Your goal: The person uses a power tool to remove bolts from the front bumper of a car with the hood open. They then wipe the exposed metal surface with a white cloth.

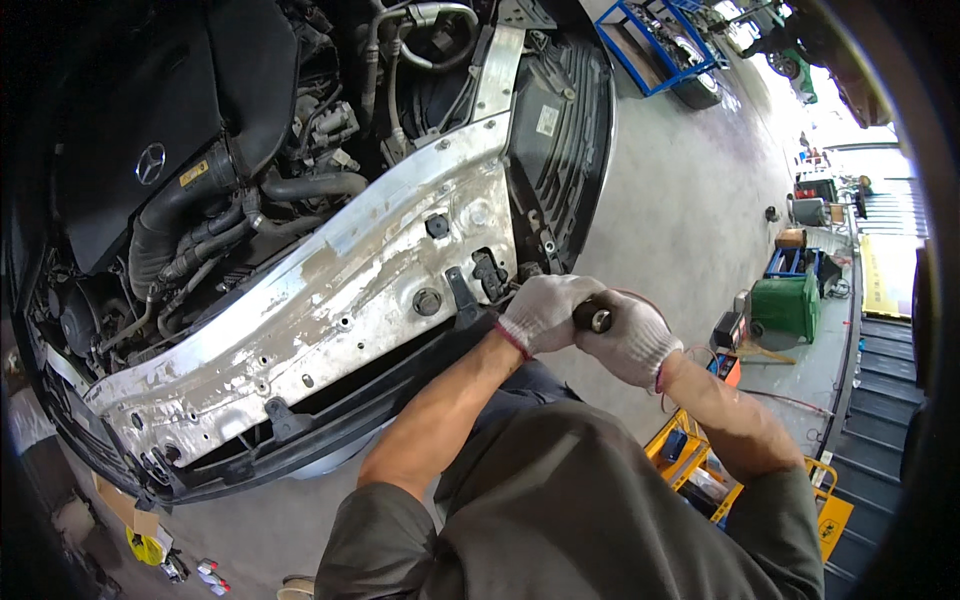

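Note:
My gloved left hand [550, 312] is closed at the right end of the bare metal front panel [300, 325] of a car with its bonnet area open. My gloved right hand [630, 340] is closed round a dark cylindrical tool [592, 317] with a shiny end facing me. The two hands meet at this tool, and the left fingers lie against its far side, partly hidden. The panel has worn, flaking patches, several holes and dark brackets [462, 295]. A dark engine cover [140, 100] and hoses [170, 230] lie behind it.
Right of the car are a blue trolley [648, 45], a green bin [785, 305], an orange machine [727, 368] and a yellow tool box [675, 460]. A cardboard piece [125, 505] lies on the floor at lower left. My body stands close against the front bumper [360, 420].

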`<state>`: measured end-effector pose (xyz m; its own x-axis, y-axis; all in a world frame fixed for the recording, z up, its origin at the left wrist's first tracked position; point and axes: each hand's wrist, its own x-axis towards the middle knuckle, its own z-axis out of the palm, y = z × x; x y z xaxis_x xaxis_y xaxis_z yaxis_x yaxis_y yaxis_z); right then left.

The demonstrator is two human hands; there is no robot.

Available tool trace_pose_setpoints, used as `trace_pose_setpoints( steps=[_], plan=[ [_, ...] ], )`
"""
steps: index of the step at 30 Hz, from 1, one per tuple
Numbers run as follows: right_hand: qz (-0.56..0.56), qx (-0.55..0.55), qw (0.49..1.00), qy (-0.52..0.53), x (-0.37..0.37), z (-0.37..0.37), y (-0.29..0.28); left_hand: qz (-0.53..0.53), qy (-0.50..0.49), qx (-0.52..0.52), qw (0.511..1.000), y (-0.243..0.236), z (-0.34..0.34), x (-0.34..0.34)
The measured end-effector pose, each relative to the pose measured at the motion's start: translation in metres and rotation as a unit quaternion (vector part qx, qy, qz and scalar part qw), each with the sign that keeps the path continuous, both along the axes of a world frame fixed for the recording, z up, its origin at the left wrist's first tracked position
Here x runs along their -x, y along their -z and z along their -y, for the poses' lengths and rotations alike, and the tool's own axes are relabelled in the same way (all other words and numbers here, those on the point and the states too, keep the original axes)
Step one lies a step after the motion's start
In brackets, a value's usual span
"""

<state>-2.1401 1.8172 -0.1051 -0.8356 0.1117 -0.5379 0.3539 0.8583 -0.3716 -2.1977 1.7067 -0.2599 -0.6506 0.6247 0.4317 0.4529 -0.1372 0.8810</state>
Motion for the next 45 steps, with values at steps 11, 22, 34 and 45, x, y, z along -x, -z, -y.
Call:
trace_pose_setpoints(
  steps=[11,22,34,45],
  plan=[
    [-0.055,-0.059,0.984,-0.157,0.013,-0.003,-0.014,0.045,-0.022,-0.080,0.996,0.003,0.003,-0.005],
    [-0.148,-0.153,0.927,-0.309,0.013,0.010,-0.018,-0.011,-0.181,-0.067,0.981,-0.009,0.018,-0.018],
    [-0.111,-0.132,0.933,-0.315,0.037,0.030,-0.018,-0.007,-0.249,-0.073,0.966,-0.007,0.034,-0.006],
    [0.091,-0.140,0.980,-0.111,-0.003,0.051,-0.053,-0.062,-0.332,-0.087,0.937,-0.014,0.028,0.002]
  ],
)
